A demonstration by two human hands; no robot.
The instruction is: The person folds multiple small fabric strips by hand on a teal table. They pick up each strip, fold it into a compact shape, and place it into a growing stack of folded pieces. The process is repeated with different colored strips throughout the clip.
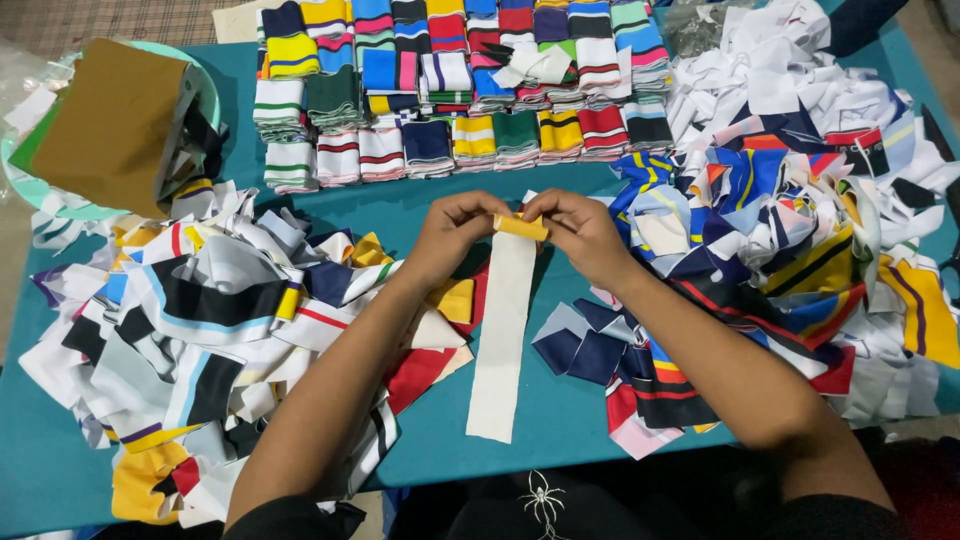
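Both hands pinched the far end of a long white knit fabric strip w/ a yellow band at its top [503, 330]. Left hand [455, 232] and right hand [578, 232] were closed on that yellow end from either side, thumbs on top, fingertips nearly meeting. Looked like the end was being folded or rolled over, hence the 2-sided grip. Rest of the strip lay flat on the teal tablecloth [440, 450], running straight back toward the person, between the forearms.

Loose heap of mixed striped fabric offcuts, left side [200, 320], sat just beside the left forearm; a similar loose heap, right side [800, 220], spread past the right arm. Both within easy reach, probably why they flank the work spot.

Beyond the hands: neat rows of folded striped knit pieces [450, 90], stacked in lines, well apart from the loose stuff. Far left, a brown cardboard sheet [110, 125] leaned over a pale green plastic basin [60, 205].
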